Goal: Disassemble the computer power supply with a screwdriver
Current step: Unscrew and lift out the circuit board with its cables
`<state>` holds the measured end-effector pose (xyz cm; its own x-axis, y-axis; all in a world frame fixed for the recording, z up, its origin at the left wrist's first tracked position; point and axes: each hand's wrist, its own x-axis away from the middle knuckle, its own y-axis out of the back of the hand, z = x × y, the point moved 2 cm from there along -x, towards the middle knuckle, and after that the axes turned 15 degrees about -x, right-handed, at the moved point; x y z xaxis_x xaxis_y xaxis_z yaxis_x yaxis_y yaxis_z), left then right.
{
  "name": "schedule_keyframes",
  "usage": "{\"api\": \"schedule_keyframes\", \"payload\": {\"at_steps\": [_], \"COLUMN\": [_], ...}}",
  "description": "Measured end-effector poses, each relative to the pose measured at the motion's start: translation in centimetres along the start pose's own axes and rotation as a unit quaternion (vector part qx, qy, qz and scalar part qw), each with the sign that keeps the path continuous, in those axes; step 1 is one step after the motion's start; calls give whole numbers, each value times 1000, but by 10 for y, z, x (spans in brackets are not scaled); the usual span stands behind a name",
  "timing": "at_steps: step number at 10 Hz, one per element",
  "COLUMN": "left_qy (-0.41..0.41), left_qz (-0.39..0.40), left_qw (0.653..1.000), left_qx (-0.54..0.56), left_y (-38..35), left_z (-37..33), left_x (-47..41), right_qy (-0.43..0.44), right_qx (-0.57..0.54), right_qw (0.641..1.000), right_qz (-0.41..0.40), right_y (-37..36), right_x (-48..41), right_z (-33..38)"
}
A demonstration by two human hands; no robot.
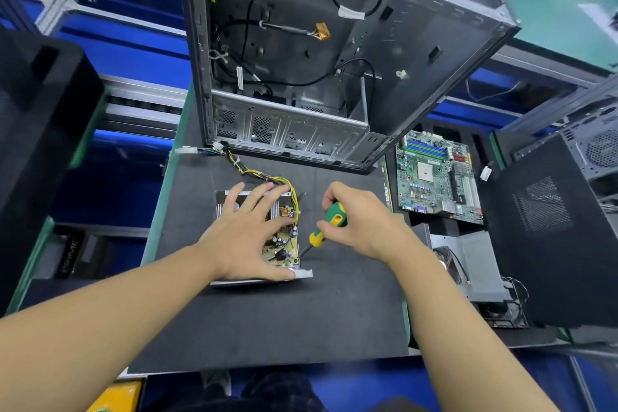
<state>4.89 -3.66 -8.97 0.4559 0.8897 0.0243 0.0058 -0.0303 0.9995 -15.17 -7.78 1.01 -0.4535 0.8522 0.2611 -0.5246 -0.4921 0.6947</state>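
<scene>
Head view: opened silver metal power supply box (219, 207) with bare circuit board (284, 246), flat on the dark grey mat surface (267, 328), just this side of the upright grey steel computer case (334, 43). Pinned down by the left hand (247, 231), fingers spread straight across the top, thumb along the near edge; pressing, not gripping. Yellow-and-black wire bundle (264, 176) trailing from the far right corner toward the case.

Green-and-yellow-handled screwdriver (329, 221) clasped in the right hand (361, 221), fingers curled round the handle. Long axis slanted: handle up and to the right, shaft running down and left to a tip at the right edge of the circuit board, near the front corner. Probably on a board screw there, though too small to tell whether seated in the head.

Right hand nearer that edge, so clearly the working one; left only steadying. Coming move judged to hinge on keeping the shaft in line with the screw while turning; at such a slant, liable to slip out.

Bare green motherboard (434, 174) lying well apart on the right.
</scene>
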Motion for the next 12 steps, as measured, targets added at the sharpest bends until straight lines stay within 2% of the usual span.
{"api": "schedule_keyframes", "payload": {"at_steps": [5, 12], "left_qy": [4, 7], "left_qz": [-3, -2], "left_qw": [1000, 1000], "left_qx": [7, 12], "left_y": [-2, 0], "left_z": [1, 1], "left_x": [0, 0], "right_qy": [-7, -23], "right_qx": [49, 32], "right_qw": [999, 999], "right_qz": [0, -15], "right_y": [-9, -10], "right_x": [5, 10], "right_z": [8, 7]}}
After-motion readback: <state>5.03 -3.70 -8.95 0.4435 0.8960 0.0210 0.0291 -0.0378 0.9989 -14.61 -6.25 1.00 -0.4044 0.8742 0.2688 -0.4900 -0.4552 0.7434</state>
